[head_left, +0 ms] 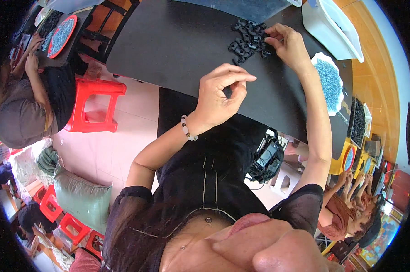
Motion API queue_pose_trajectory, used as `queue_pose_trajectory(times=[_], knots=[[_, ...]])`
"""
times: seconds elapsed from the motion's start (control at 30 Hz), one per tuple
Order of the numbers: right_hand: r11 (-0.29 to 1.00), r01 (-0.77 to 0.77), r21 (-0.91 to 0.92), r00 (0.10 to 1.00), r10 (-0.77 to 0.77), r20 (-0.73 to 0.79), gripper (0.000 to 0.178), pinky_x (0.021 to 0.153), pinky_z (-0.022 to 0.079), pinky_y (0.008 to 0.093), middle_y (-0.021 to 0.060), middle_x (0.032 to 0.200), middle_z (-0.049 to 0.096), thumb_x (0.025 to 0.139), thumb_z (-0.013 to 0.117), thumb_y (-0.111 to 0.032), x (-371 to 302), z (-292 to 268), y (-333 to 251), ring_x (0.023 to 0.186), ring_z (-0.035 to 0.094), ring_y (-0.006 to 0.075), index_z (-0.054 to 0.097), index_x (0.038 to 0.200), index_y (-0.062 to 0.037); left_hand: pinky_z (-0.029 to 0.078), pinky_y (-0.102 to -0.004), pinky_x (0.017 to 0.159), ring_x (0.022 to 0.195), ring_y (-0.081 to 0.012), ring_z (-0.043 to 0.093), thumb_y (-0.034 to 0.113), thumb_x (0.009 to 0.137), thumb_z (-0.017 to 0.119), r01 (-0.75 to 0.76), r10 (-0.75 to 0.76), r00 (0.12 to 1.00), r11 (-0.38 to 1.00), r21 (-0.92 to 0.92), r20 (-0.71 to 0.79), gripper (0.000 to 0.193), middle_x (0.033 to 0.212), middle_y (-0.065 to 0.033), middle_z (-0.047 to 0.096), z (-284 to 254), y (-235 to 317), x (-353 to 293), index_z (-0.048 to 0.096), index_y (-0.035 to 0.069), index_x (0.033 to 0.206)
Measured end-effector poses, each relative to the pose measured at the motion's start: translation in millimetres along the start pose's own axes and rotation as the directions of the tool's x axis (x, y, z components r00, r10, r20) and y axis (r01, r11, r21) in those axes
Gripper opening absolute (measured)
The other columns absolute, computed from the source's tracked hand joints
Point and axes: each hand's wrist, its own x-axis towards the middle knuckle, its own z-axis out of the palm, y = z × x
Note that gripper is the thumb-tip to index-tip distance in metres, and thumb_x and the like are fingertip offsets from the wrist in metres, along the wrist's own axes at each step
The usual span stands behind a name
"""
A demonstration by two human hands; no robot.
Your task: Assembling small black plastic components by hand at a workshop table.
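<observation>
Black parts on dark tabletop; pinkish floor.

Right hand at a pile of black parts
Left hand above the dark table; whether it holds anything is unclear.

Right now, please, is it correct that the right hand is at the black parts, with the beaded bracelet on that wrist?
Not quite: the head view shows the bracelet on the left wrist; the right hand is at the black parts.
</observation>
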Motion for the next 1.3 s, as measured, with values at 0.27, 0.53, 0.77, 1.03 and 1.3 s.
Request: queue_pose_trajectory(times=[0.27, 0.53, 0.77, 1.03, 1.3], knots=[[0.997, 0.039, -0.070, 0.994, -0.046, -0.102, 0.010, 0.069, 0.049, 0.0417, 0.0157, 0.084, 0.065, 0.088, 0.064, -0.010, -38.1, -15.2, -35.0, 0.081, 0.061, 0.0333, 0.065, 0.092, -0.0008, 0.051, -0.0217, 0.067, 0.078, -0.0079, 0.063, 0.004, 0.092, 0.063, 0.109, -0.108, 0.994, 0.989, -0.102, 0.018, 0.023, 0.094, -0.0068, 0.068, 4.4, -7.0, 3.9, 0.067, 0.001, 0.115], [0.903, 0.390, -0.183, 0.881, -0.423, -0.212, 0.016, 0.068, 0.052, 0.0364, 0.0090, 0.089, 0.060, 0.077, 0.069, -0.004, -85.4, -11.6, -88.2, 0.083, 0.059, 0.0288, 0.063, 0.092, -0.0054, 0.057, -0.0262, 0.070, 0.077, -0.0128, 0.067, 0.016, 0.098, 0.060, 0.404, -0.336, 0.912, 0.837, -0.371, 0.234, 0.029, 0.093, -0.0104, 0.070, 15.2, 2.4, 12.3, 0.063, -0.007, 0.116], [0.946, 0.292, 0.137, 0.946, -0.265, -0.189, 0.021, 0.070, 0.053, 0.0351, 0.0106, 0.090, 0.066, 0.083, 0.067, -0.005, -105.2, -28.1, -74.3, 0.083, 0.062, 0.0273, 0.069, 0.105, -0.0059, 0.057, -0.0257, 0.072, 0.079, -0.0137, 0.068, 0.006, 0.095, 0.061, 0.426, -0.350, 0.902, 0.817, -0.388, 0.254, 0.023, 0.093, -0.0133, 0.071, 15.0, 2.7, 14.4, 0.065, -0.005, 0.114], [0.888, -0.439, -0.140, 0.858, 0.367, -0.359, 0.022, 0.076, 0.052, 0.0368, 0.0156, 0.092, 0.071, 0.085, 0.068, -0.013, -129.2, -108.6, 49.9, 0.079, 0.067, 0.0266, 0.071, 0.105, -0.0047, 0.054, -0.0241, 0.071, 0.077, -0.0109, 0.065, 0.004, 0.093, 0.062, 0.393, -0.328, 0.914, 0.862, -0.321, 0.239, 0.021, 0.093, -0.0125, 0.071, 16.0, 3.9, 15.3, 0.068, -0.003, 0.112], [0.823, -0.508, -0.254, 0.851, 0.433, -0.298, 0.017, 0.076, 0.052, 0.0372, 0.0153, 0.088, 0.072, 0.085, 0.066, -0.011, -132.2, -107.1, 68.9, 0.080, 0.069, 0.0261, 0.071, 0.101, -0.0055, 0.053, -0.0210, 0.068, 0.077, -0.0090, 0.064, 0.007, 0.092, 0.066, 0.349, -0.310, 0.936, 0.878, -0.329, 0.165, 0.019, 0.091, -0.0064, 0.071, 14.8, 0.3, 13.1, 0.071, 0.000, 0.108]])
